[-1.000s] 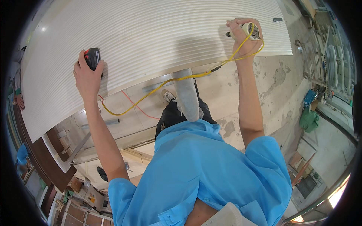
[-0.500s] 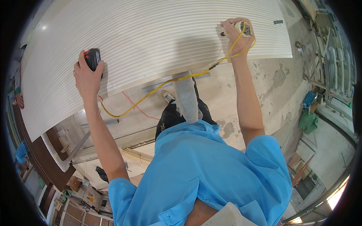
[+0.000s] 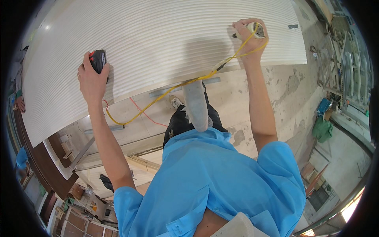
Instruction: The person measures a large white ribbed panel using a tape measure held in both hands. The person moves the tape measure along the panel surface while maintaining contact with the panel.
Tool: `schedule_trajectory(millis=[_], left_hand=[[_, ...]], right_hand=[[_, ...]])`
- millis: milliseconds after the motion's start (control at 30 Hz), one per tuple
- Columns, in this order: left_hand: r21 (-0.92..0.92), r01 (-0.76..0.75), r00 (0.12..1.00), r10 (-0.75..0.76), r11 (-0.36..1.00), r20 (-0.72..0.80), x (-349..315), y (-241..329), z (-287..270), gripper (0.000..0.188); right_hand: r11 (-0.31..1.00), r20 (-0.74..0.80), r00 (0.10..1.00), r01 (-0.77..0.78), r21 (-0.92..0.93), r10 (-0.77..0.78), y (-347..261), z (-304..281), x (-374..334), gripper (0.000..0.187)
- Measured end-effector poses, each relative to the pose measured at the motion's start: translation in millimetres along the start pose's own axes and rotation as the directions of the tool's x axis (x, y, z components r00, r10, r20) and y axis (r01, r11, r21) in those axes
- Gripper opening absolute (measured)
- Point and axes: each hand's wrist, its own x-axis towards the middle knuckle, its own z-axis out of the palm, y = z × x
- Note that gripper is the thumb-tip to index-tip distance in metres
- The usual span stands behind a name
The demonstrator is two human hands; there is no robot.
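A wide white ribbed panel [image 3: 150, 51] lies in front of me. My left hand [image 3: 92, 81] is closed around a black battery pack [image 3: 97, 61] with a red edge, above the panel's left part. Toward the panel's right end, my right hand [image 3: 252, 41] grips a pale, rounded hand tool [image 3: 258, 30]; its kind is mostly hidden by my palm. A small dark tip pokes out on its left side. From this tool a yellow cord [image 3: 173, 86] loops around my right wrist and hangs across to my left forearm, where a short red wire shows.
A small grey piece [image 3: 293, 27] rests on the panel near its right end. A pale padded beam [image 3: 195, 106] juts from under the panel toward my waist. Below are wooden strips [image 3: 144, 162] and a thin red line [image 3: 146, 112]. Metal racks [image 3: 347, 71] stand at right.
Both hands keep their grips and have hardly moved. The panel and cord appear very slightly lower in the picture.
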Motion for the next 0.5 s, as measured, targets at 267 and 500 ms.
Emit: schedule_trajectory(millis=[267, 500], left_hand=[[-0.008, -0.014, 1.0, 0.014, 1.0, -0.015, 7, 1, 3, 0.085], [-0.031, -0.02, 1.0, 0.02, 0.999, -0.015, 12, 3, 3, 0.085]], right_hand=[[0.999, -0.019, 0.999, -0.048, 0.025, 0.048, 2, 3, 9, 0.016], [0.999, 0.028, 0.999, 0.045, 0.012, -0.046, -6, -3, 17, 0.02]])
